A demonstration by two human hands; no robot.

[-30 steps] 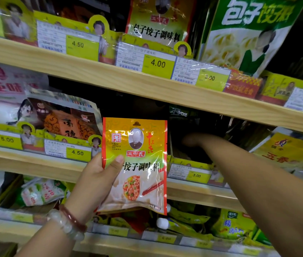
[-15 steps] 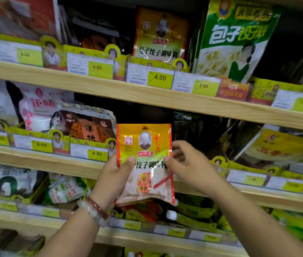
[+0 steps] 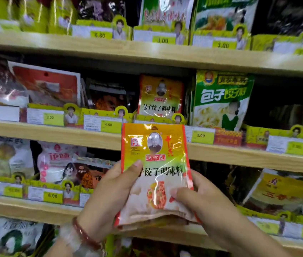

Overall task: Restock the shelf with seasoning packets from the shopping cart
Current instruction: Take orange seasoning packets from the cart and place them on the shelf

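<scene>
A yellow, red-edged seasoning packet [image 3: 156, 164] with a portrait and black characters is held upright in front of the shelves. My left hand [image 3: 109, 197] grips its left side, thumb across the front. My right hand [image 3: 202, 199] pinches its lower right corner. A matching packet [image 3: 160, 97] stands on the wooden shelf [image 3: 54, 133] directly above and behind the held one. The shopping cart is out of view.
A green dumpling-seasoning bag [image 3: 223, 101] stands right of the matching packet. Price tags [image 3: 200, 136] line the shelf edges. Red and dark packets [image 3: 48, 84] fill the left side. More wooden shelves run above and below, stocked with bags.
My right hand came back from the shelf recess and took hold of the packet's lower right. The packet rose toward the higher shelf, and the view tilted upward.
</scene>
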